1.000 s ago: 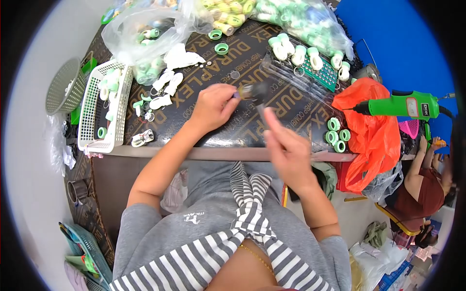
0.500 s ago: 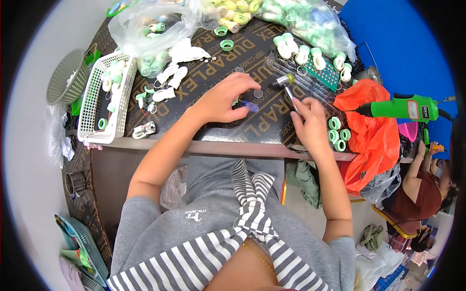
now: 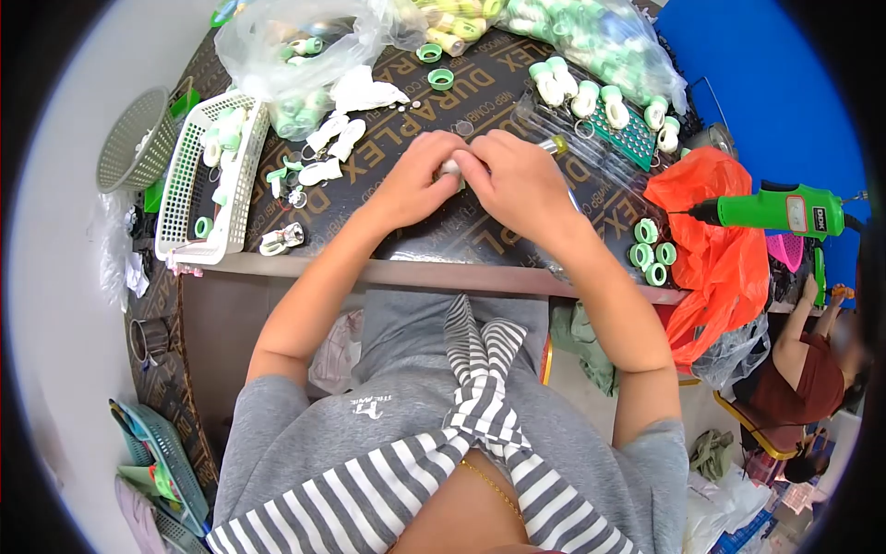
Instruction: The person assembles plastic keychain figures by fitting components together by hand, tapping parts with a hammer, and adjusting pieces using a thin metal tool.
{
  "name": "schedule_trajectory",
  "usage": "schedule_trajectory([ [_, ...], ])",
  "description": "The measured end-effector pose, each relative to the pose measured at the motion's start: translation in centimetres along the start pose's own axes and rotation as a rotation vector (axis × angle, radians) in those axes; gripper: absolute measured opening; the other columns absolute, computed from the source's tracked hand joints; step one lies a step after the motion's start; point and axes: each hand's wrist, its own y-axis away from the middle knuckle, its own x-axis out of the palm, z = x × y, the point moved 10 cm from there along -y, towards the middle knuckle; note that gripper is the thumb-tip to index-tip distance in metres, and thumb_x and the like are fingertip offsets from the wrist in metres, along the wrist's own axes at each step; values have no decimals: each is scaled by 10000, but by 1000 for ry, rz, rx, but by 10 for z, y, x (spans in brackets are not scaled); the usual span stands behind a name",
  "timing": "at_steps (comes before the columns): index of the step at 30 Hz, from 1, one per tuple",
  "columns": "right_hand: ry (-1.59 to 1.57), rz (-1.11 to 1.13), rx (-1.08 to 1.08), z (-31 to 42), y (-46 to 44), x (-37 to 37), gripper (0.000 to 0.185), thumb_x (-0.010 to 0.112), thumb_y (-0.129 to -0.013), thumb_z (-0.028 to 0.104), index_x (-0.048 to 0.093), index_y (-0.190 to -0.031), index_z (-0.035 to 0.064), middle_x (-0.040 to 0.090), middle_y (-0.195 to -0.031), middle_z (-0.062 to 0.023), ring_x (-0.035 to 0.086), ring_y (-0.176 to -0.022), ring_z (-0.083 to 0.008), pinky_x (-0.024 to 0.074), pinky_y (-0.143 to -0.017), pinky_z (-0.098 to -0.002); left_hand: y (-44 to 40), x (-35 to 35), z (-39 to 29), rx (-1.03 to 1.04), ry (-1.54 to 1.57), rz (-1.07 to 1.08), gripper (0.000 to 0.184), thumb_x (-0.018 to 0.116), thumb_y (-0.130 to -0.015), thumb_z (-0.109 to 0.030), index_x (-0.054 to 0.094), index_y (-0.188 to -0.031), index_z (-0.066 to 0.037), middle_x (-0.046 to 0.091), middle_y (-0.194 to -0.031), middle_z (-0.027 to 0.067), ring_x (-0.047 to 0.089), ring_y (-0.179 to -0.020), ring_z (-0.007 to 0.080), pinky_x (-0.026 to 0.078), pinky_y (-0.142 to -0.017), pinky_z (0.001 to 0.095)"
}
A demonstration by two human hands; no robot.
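My left hand (image 3: 417, 182) and my right hand (image 3: 519, 185) meet over the middle of the table. Their fingers are closed around a small white piece (image 3: 450, 168), mostly hidden by the fingers. A bit of green shows just below it. Beside my right hand lies a hammer with a yellowish head end (image 3: 556, 145); its handle is largely covered by that hand. Several green rings (image 3: 642, 256) sit on the table to the right of my right forearm.
A white basket (image 3: 166, 217) of shoe-shaped pieces stands left. Bags of similar pieces (image 3: 595, 42) lie at the back, near a green perforated plate (image 3: 620, 138). A green electric screwdriver (image 3: 780, 210) hangs right over a red bag (image 3: 711, 245). Another person (image 3: 798, 374) sits far right.
My right hand has let go of the hammer and moved left to join my left hand. Both now close round the small white piece. The blue-purple piece seen earlier is out of sight.
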Motion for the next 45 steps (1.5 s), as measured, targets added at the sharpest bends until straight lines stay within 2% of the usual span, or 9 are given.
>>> schedule_trajectory([
  [2,44,72,-1,3,-8,6,240,524,-866,248,640,-807,46,614,-732,-125,612,-702,-318,498,-639,-411,7,12,25,-295,172,-7,205,518,-797,-83,572,-982,-13,583,-968,117,551,-900,294,441,-814,344],
  [3,66,128,46,0,-12,11,257,532,-868,255,629,-787,31,615,-721,-153,606,-695,-346,488,-630,-426,8,4,27,-240,163,-197,167,503,-852,-128,589,-921,-2,609,-880,107,582,-817,259,456,-740,319],
  [9,105,325,180,-27,-33,16,351,531,-864,297,639,-742,-13,618,-715,-215,605,-714,-391,487,-659,-446,-1,17,63,-462,319,-212,212,507,-877,-178,608,-883,8,631,-812,116,599,-776,201,455,-698,306],
  [18,323,915,140,-42,-24,30,258,558,-817,221,658,-791,-15,631,-749,-218,627,-766,-357,489,-692,-428,-28,34,48,-356,253,-194,245,467,-885,-180,587,-815,22,586,-710,148,562,-697,259,441,-653,350],
  [26,347,1042,143,-48,-14,50,226,552,-788,182,667,-761,-10,645,-798,-213,636,-777,-350,498,-702,-418,-20,45,70,-442,513,-272,316,485,-905,-208,583,-717,26,558,-620,71,511,-591,139,413,-573,290],
  [28,279,992,155,-47,-15,50,186,525,-708,80,680,-752,-13,656,-807,-214,658,-767,-327,506,-667,-407,-17,44,71,-448,488,-292,332,503,-915,-231,588,-713,19,547,-614,32,477,-583,86,393,-547,264],
  [38,168,986,368,-83,-2,39,263,560,-787,249,692,-779,21,615,-618,-141,615,-596,-230,483,-596,-366,-14,39,63,-396,489,-123,318,509,-925,-245,594,-710,-26,535,-648,4,469,-625,74,379,-574,243],
  [40,-15,937,422,-85,1,36,267,579,-786,267,700,-791,29,598,-592,-123,579,-563,-212,458,-560,-346,-13,48,65,-404,547,1,287,456,-963,-209,550,-769,-21,536,-774,4,466,-742,78,386,-700,229],
  [45,-132,862,483,-98,13,32,261,582,-807,272,705,-809,41,588,-594,-90,532,-541,-169,426,-535,-323,-13,48,63,-376,608,33,287,449,-965,-198,544,-768,-12,535,-788,18,474,-761,97,387,-722,238],
])
